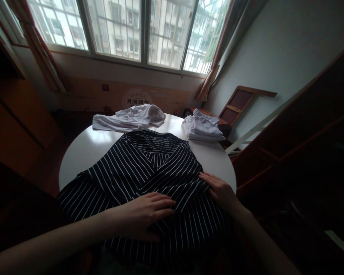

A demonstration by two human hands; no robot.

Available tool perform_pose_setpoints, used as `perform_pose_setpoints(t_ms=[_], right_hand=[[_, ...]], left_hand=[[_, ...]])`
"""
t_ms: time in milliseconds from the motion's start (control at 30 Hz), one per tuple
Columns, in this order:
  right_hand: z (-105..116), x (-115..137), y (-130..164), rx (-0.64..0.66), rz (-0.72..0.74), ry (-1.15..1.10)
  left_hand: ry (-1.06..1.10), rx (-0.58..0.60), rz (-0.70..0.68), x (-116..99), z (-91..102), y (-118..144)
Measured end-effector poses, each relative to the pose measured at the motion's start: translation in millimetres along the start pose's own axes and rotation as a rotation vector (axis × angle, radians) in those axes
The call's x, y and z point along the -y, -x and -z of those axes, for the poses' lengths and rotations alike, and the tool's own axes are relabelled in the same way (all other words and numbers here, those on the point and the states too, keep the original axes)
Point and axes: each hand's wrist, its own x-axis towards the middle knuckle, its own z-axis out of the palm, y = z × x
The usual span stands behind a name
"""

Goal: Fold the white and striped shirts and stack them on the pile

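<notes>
Nearest the camera, the left hand [145, 214] lies palm down with fingers extended and flat on the black garment with thin white stripes [149, 172], pressing the cloth near its middle fold; it grips nothing. The right hand [219, 191] is likewise open, fingers spread and resting on the garment's right edge, where the fabric meets the table rim. Both forearms enter from the bottom of the view. The striped garment is spread across the near half of the round white table [86, 149], its lower part hanging over the near edge and its two upper panels folded inward so that they cross at the centre. Its far edge lies close to the crumpled white cloth [132, 117], which sits loosely bunched on the far left part of the tabletop; whether the two touch cannot be determined. On the far right of the table, apart from the striped garment, stands a stack of folded white garments [203, 128], neatly layered, at the table's rim. Beyond the table, a brown cardboard panel with a round printed label [137, 97] leans along the wall beneath the window. A wooden framed board [240, 103] leans against the right-hand wall. The wide barred window [132, 30] spans the far wall, flanked by reddish-brown curtains [40, 49].
</notes>
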Motion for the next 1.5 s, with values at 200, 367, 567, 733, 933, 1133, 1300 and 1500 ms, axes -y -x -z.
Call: perform_pose_setpoints(t_ms=[200,367,567,733,933,1133,1300,1500], right_hand=[[-1,-1,2,0.0,-0.02,-0.062],[-3,-1,2,0.01,-0.051,-0.118],[18,-12,3,0.239,0.03,-0.24],[53,-14,-30,0.213,-0.004,-0.351],[29,-25,-114,0.099,-0.07,-0.244],[-11,-40,-188,0.149,-0.08,-0.11],[-27,-45,-210,0.293,-0.025,0.002],[-40,-58,-207,0.312,-0.085,0.045]], left_hand=[[-0.027,-0.025,-0.028,-2,-16.6,-7],[0.049,-0.044,-0.103,-13,-8.3,-6],[0.062,-0.043,-0.014,-4,11.4,-13],[-0.126,-0.266,0.248,42,9.5,-21],[-0.072,-0.378,0.352,61,-11.2,-22],[0.071,-0.5,0.425,59,-10.7,-23],[0.116,-0.48,0.365,65,-14.4,-23],[0.177,-0.496,0.362,63,-14.0,-25]])
